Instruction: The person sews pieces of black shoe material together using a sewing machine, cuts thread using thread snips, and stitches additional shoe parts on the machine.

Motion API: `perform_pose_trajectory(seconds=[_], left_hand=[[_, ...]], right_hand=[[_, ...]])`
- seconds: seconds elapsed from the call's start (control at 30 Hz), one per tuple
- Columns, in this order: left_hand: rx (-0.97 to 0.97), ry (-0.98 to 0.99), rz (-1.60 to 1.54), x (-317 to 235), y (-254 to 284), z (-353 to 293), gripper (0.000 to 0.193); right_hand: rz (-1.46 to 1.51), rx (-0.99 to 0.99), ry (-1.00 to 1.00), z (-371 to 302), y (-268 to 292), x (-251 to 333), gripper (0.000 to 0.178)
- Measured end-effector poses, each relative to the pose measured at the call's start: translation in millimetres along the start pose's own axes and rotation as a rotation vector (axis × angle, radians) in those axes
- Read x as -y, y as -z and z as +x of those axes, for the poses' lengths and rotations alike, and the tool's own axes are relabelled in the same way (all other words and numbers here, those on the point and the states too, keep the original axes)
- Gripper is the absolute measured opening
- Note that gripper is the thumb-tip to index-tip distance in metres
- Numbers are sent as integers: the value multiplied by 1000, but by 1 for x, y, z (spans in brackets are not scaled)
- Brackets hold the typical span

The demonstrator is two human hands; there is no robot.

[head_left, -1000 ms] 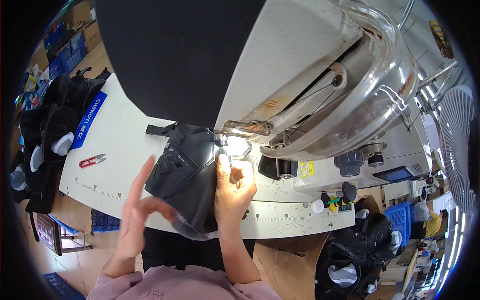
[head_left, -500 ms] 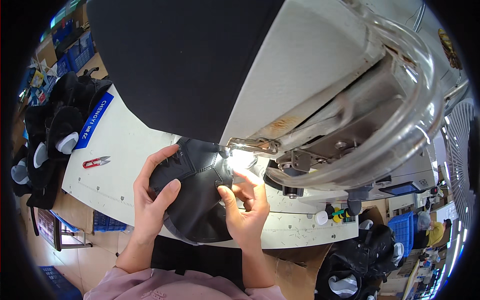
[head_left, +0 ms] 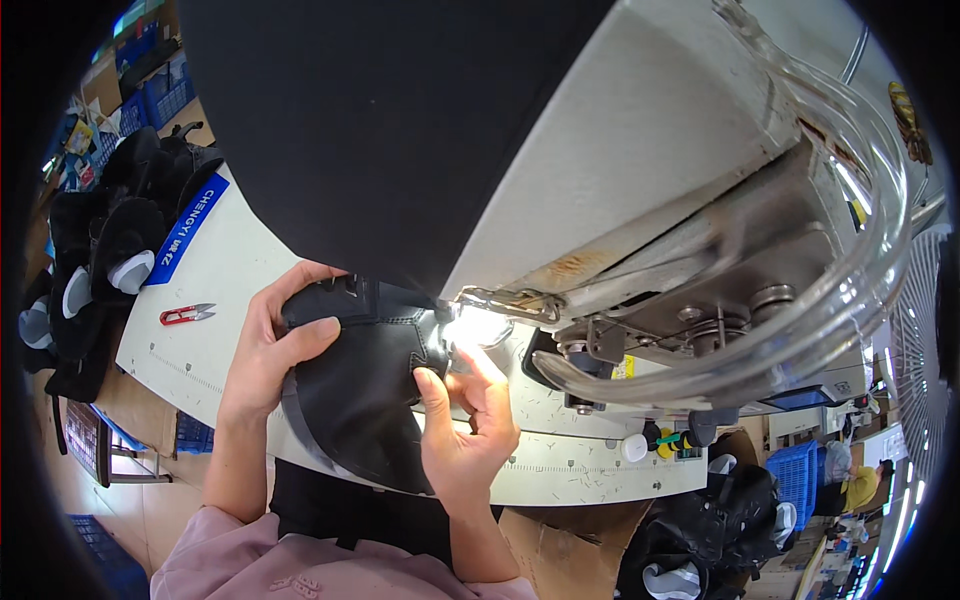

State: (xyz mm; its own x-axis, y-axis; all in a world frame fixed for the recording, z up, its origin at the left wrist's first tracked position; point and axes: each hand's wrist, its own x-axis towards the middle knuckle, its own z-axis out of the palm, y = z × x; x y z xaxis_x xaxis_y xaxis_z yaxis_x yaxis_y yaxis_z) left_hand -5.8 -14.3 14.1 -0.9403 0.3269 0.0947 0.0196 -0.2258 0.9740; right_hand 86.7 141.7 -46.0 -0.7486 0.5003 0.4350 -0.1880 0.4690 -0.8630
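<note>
A black leather shoe upper (head_left: 355,390) with stitched seams lies on the white work table, its far right edge at the brightly lit needle area of a sewing machine (head_left: 600,150). My left hand (head_left: 270,345) grips its left edge, thumb on top and fingers partly hidden beyond the edge. Close to the needle, my right hand (head_left: 468,420) pinches the right edge between thumb and fingers. The glare and the machine head hide the needle tip.
Red-handled thread snips (head_left: 187,314) lie on the table at left. Black uppers (head_left: 130,235) are heaped beyond its left edge, others (head_left: 720,515) at lower right. A clear curved tube guard (head_left: 870,250) arches around the machine head. A person in yellow (head_left: 860,487) is far right.
The upper has shifted slightly left and turned a little under the machine. My left hand has moved left and farther away with it; my right hand has moved slightly left, still pinching.
</note>
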Motion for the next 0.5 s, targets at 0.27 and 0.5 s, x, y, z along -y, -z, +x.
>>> perform_pose_trajectory(seconds=[0.27,0.5], left_hand=[[2,-32,-19,9,-11,-15,47],[-53,-123,-24,16,-19,-25,49]], right_hand=[[-8,-30,-3,9,12,-7,35],[149,-7,-76,15,21,-16,34]])
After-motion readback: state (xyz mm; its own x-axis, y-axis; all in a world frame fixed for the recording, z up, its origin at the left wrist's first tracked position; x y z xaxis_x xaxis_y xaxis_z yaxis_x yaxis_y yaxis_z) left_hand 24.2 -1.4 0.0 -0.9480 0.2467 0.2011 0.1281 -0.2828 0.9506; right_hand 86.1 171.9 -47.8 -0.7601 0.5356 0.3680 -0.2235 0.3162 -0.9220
